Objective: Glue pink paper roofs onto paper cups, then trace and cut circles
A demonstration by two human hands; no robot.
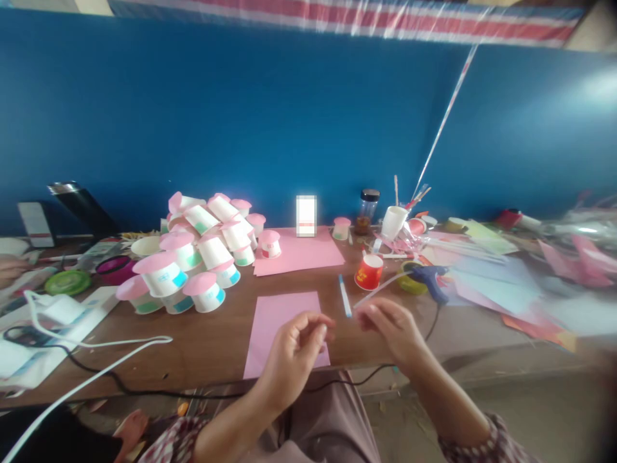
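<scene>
My left hand hovers over the near edge of a pink paper sheet, its fingers curled into a pinch on something too small to name. My right hand is just to the right, fingers closed on the near end of a thin white strip that runs up and right toward a blue glue gun. A blue and white pen-like stick lies on the wooden table between the hands and a red paper cup.
A pile of several pink-topped white paper cups is stacked at the left. A second pink sheet, a jar, a white cup with tools and loose coloured papers fill the back and right. Cables cross the near left.
</scene>
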